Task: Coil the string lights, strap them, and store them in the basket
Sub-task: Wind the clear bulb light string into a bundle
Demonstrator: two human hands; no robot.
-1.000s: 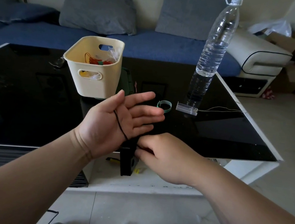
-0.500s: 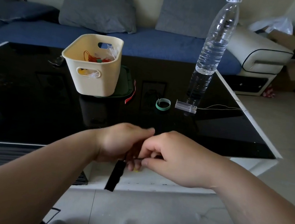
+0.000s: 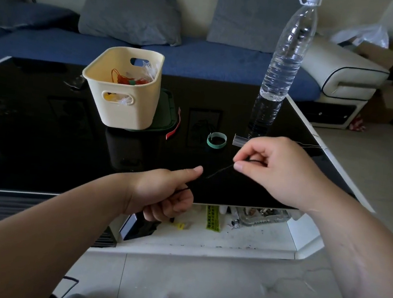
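A thin black wire of the string lights [image 3: 219, 172] runs taut between both hands over the black glass table [image 3: 42, 142]. My left hand [image 3: 165, 194] curls around the wire near the table's front edge, thumb pointing out, with a black box [image 3: 141, 227] hanging below it. My right hand [image 3: 274, 168] pinches the wire between thumb and forefinger, up and to the right. The cream basket [image 3: 126, 90] stands at the table's middle with small bundles inside. A green strap loop [image 3: 216, 140] lies to the basket's right.
A tall clear water bottle [image 3: 282, 67] stands at the back right. A clear battery case [image 3: 239, 140] with a thin wire lies beside it. A red strap [image 3: 173, 127] and a dark green lid [image 3: 167, 113] sit by the basket. A blue sofa is behind.
My hands were together at the table's front edge. The right hand has drawn the wire up and to the right, away from the left hand, stretching it out.
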